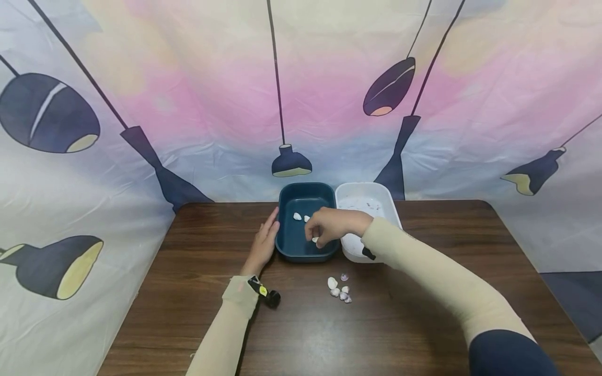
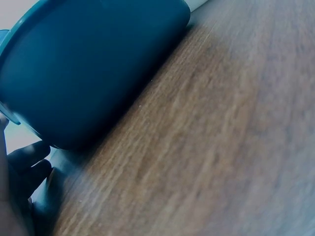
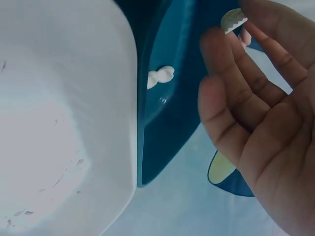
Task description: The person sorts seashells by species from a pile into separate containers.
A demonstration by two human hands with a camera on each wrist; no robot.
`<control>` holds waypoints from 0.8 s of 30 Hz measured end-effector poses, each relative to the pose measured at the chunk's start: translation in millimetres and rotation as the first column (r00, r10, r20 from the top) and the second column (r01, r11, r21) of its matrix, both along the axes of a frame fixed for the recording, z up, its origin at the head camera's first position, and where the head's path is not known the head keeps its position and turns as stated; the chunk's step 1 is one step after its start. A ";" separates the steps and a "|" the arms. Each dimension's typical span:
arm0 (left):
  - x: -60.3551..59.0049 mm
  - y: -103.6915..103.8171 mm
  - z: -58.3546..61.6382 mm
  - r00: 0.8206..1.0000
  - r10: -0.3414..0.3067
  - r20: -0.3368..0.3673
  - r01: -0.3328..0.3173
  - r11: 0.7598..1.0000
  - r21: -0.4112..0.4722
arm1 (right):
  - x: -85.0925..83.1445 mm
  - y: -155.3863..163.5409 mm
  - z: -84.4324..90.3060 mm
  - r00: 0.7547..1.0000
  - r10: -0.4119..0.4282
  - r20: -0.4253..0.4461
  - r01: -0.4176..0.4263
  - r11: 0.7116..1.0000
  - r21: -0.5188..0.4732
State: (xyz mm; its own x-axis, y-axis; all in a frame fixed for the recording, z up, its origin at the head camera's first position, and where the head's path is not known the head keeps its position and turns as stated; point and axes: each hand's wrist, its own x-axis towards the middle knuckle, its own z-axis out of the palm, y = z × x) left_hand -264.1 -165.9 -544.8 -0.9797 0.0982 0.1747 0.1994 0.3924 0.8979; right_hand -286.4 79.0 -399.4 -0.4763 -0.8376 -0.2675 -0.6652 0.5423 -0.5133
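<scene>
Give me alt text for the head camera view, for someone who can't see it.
A person's right hand holds a small white shell over a dark blue rectangular plastic tub, while the left hand rests against the tub's left side. A white plastic tub sits beside it, and a cluster of pale shells lies on the dark wooden table.

Dark wood-grain table with rounded corners, draped fabric backdrop in pink, cream and pale blue behind and beside it, printed with dark hanging lamps, soft even light
</scene>
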 end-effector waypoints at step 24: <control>1.4 2.0 0.4 1.000 0.020 0.004 -0.020 1.000 0.001 | -28.8 -3.3 -28.8 0.981 -0.157 -0.112 0.166 0.982 0.084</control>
State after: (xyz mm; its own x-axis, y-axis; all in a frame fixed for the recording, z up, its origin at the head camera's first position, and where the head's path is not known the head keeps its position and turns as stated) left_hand -262.7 -163.9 -544.4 -0.9822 0.0780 0.1710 0.1879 0.3958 0.8989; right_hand -315.2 75.7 -428.2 -0.6327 -0.7213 -0.2817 -0.6122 0.6887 -0.3885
